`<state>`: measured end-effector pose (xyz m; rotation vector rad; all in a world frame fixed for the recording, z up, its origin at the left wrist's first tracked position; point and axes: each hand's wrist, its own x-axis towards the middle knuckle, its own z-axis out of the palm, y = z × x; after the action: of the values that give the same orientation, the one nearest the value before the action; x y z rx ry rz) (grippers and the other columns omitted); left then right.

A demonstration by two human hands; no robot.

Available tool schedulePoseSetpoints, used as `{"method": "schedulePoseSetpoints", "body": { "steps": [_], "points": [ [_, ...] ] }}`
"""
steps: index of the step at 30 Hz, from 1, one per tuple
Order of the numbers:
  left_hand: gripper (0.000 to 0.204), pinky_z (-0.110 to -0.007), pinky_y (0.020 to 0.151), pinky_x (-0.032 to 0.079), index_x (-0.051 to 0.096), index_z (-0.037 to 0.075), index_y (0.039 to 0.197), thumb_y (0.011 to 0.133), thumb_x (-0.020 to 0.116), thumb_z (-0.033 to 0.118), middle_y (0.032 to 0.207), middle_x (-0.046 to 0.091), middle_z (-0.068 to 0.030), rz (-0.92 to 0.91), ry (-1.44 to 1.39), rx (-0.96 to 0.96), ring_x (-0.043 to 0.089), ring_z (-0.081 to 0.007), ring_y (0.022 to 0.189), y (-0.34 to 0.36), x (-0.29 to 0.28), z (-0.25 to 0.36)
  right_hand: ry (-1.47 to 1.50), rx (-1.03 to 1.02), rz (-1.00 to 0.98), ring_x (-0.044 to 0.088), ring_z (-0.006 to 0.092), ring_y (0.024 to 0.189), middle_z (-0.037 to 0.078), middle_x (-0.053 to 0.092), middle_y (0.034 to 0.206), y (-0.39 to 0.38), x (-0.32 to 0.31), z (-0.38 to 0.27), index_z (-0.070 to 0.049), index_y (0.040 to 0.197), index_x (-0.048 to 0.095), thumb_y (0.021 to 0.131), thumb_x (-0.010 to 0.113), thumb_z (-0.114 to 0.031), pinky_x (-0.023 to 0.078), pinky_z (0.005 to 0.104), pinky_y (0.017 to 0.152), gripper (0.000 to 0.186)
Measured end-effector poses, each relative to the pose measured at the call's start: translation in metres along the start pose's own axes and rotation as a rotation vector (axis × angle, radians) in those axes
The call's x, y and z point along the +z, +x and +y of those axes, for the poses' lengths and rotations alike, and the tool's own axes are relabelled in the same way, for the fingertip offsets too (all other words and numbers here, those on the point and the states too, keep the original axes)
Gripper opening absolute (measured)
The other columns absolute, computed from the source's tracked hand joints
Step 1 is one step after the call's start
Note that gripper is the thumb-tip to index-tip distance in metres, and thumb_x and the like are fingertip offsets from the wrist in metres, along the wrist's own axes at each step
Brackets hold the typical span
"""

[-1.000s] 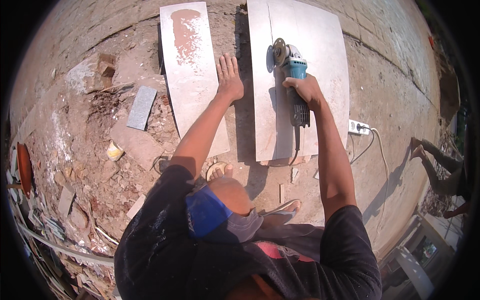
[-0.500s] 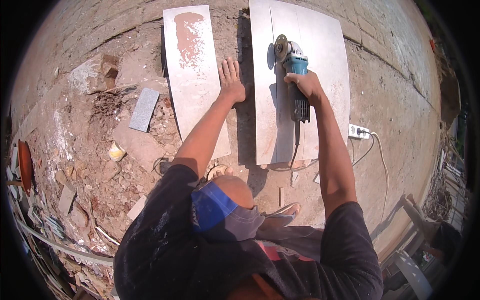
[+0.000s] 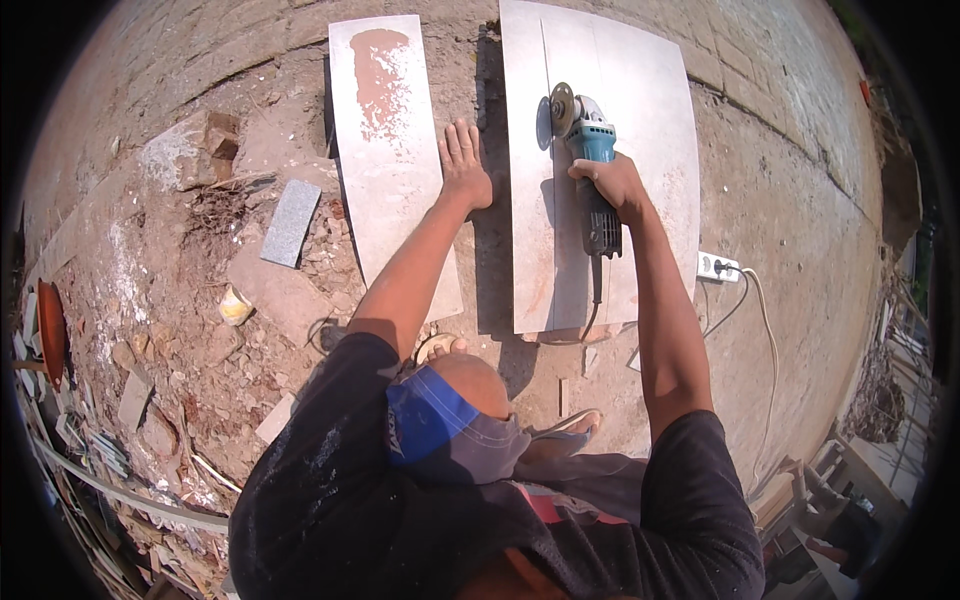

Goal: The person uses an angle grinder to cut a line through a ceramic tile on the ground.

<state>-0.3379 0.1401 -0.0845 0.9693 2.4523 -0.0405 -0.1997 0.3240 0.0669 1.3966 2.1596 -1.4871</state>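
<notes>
An angle grinder (image 3: 597, 142), teal and black with a round disc at its far end, is gripped by my right hand (image 3: 617, 186). It is over a wide white tile panel (image 3: 655, 120), with the disc close to a straight line running along the panel; whether it touches cannot be told. My left hand (image 3: 465, 166) lies flat with fingers stretched out at the right edge of a narrow white tile strip (image 3: 395, 225). That strip has a reddish-brown patch near its far end. A dark gap separates the strip from the panel.
A white power strip (image 3: 717, 267) with plugged-in cords lies right of the panel. Left are a grey slab piece (image 3: 291, 222), a yellow-white cup-like object (image 3: 235, 306), a broken block (image 3: 200, 145) and rubble. Scrap pieces pile up at far left. Another person (image 3: 840, 525) is at the lower right.
The grinder in my right hand has come slightly nearer to me along the line. My left hand stays put. The other person at the lower right has shifted.
</notes>
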Motion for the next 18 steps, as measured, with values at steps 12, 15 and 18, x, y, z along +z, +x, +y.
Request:
{"method": "schedulePoseSetpoints", "body": {
  "steps": [12, 15, 18],
  "points": [
    [0.102, -0.058, 0.126, -0.014, -0.014, -0.01, 0.162, 0.103, 0.053, 0.039, 0.169, -0.023, -0.0309, 0.021, 0.023, -0.015, -0.024, -0.0488, 0.156, 0.002, 0.006, -0.001, 0.022, -0.027, -0.023, 0.064, 0.018, 0.063, 0.009, 0.069, 0.08, 0.014, -0.002, -0.006, 0.001, 0.094, 0.069, 0.073, 0.078, -0.024, 0.053, 0.0324, 0.059, 0.034],
    [0.102, -0.058, 0.126, -0.014, -0.014, -0.01, 0.162, 0.102, 0.053, 0.038, 0.169, -0.023, -0.0312, 0.036, -0.03, 0.008, -0.024, -0.0488, 0.156, 0.002, 0.007, -0.002, -0.007, -0.039, -0.009, 0.065, 0.0182, 0.063, 0.009, 0.069, 0.079, 0.017, -0.004, -0.011, 0.001, 0.094, 0.068, 0.073, 0.078, -0.023, 0.053, 0.0321, 0.059, 0.033],
    [0.103, -0.059, 0.126, -0.014, -0.013, -0.01, 0.162, 0.1, 0.055, 0.035, 0.169, -0.022, -0.032, 0.063, -0.076, 0.03, -0.024, -0.0493, 0.156, 0.002, 0.008, -0.002, 0.0, -0.031, 0.0, 0.065, 0.018, 0.063, 0.009, 0.069, 0.079, 0.023, -0.004, -0.01, 0.001, 0.093, 0.068, 0.073, 0.077, -0.022, 0.053, 0.0323, 0.06, 0.032]
  ]
}}
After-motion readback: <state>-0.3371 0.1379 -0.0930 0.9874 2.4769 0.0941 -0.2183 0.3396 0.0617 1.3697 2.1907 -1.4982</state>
